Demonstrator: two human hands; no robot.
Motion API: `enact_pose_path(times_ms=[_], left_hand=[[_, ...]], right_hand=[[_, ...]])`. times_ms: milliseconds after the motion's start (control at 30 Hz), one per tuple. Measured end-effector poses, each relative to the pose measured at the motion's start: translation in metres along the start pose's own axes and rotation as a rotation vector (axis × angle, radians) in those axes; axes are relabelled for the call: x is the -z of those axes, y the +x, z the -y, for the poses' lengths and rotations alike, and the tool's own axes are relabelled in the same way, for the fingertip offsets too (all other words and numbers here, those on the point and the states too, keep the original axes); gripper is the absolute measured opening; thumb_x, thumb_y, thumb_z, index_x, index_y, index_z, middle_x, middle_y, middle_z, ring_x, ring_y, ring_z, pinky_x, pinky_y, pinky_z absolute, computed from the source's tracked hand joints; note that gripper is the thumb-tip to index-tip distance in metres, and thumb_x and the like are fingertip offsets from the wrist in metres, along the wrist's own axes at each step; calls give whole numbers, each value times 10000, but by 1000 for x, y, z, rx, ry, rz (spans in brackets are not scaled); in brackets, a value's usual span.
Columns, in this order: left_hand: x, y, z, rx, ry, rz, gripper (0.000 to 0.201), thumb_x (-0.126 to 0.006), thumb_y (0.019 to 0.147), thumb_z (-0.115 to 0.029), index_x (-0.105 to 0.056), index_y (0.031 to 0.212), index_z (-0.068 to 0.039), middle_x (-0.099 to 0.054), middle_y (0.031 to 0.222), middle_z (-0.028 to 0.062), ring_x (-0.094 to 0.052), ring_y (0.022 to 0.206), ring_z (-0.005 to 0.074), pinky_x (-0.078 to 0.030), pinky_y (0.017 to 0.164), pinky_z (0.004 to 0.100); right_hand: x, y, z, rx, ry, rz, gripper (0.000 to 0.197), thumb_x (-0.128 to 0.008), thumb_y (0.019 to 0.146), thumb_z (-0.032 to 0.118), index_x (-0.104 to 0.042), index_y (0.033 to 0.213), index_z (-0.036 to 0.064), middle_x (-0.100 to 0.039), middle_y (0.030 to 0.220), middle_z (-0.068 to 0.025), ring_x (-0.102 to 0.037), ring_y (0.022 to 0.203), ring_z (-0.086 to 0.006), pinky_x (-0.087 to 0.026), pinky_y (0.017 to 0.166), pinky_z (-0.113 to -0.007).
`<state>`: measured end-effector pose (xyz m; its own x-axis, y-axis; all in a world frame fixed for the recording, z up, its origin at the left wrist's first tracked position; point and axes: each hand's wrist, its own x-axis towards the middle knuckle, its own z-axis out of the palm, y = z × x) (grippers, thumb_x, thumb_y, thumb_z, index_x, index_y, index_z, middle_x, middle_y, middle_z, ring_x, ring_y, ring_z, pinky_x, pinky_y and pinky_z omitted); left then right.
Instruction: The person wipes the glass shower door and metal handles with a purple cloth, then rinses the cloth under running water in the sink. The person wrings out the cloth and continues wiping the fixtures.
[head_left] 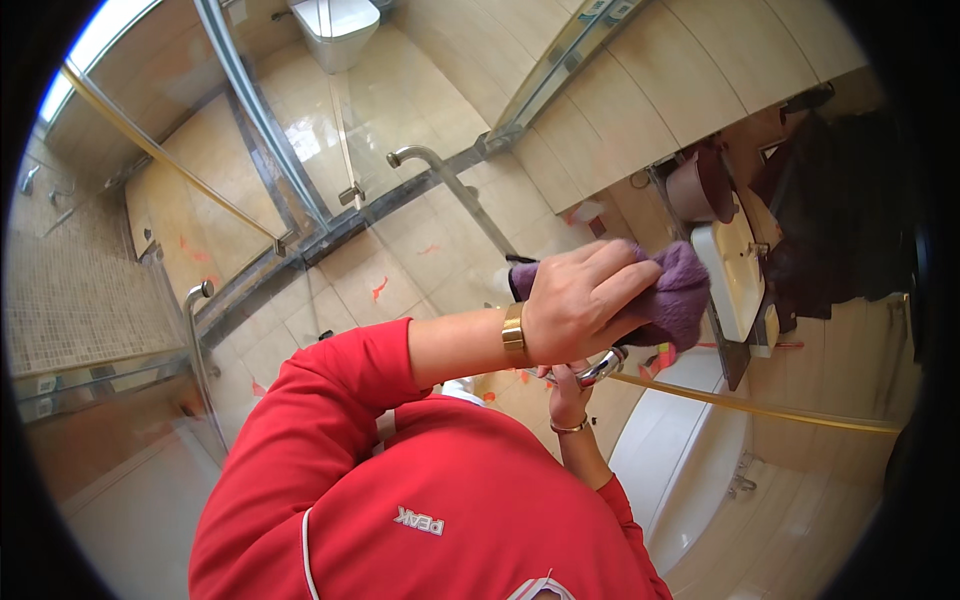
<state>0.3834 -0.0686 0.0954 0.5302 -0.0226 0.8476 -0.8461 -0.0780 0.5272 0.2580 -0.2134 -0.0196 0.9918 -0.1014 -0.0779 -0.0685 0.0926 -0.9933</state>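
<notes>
We see a purple cloth [682, 295], fuzzy, bunched up, rounded folded lobe at right. We tag a metal bar [468, 202], slanted, upper end hooked, running down to the cloth; just below that, a shiny curved chrome piece [604, 368], any join hidden.

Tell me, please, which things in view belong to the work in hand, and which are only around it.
In the work:
purple cloth, held in the left hand
curved chrome bar, with the right hand on it

Only around:
maroon bucket
white washbasin
white bathtub
toilet
red floor patches
</notes>
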Motion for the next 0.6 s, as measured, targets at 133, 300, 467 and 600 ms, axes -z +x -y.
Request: enact_pose_path(times_ms=[133,300,467,600], left_hand=[[-13,-27,14,-125,72,-10,417,-708,575,-171,-582,954,-53,-531,849,87,-571,744,263,-472,570,345],[-3,-165,82,387,199,320,377,-681,705,-118,-525,1041,-48,-560,924,155,-599,768,344,-499,638,407],[22,-188,133,749,277,-118,585,-640,821,-170,-368,1313,-6,-608,939,255,-596,834,435,-487,722,469],[68,-59,146,704,350,-555,286,-576,889,-218,-482,1055,-6,-594,918,250,-574,837,430,-452,726,452]], right_hand=[[0,0,-2,-22,3,27,89,-485,838,69,-531,781,19,-565,701,-71,-544,678,-167,-440,666,-300],[-3,13,0,223,-29,158,135,-437,850,86,-480,729,42,-527,653,-80,-551,669,-208,-445,645,-328],[1,13,1,182,10,205,147,-460,873,113,-473,740,50,-527,702,-66,-562,709,-184,-450,690,-305],[-4,12,5,186,-43,173,137,-409,835,77,-458,715,34,-500,644,-76,-537,644,-207,-433,665,-336]])
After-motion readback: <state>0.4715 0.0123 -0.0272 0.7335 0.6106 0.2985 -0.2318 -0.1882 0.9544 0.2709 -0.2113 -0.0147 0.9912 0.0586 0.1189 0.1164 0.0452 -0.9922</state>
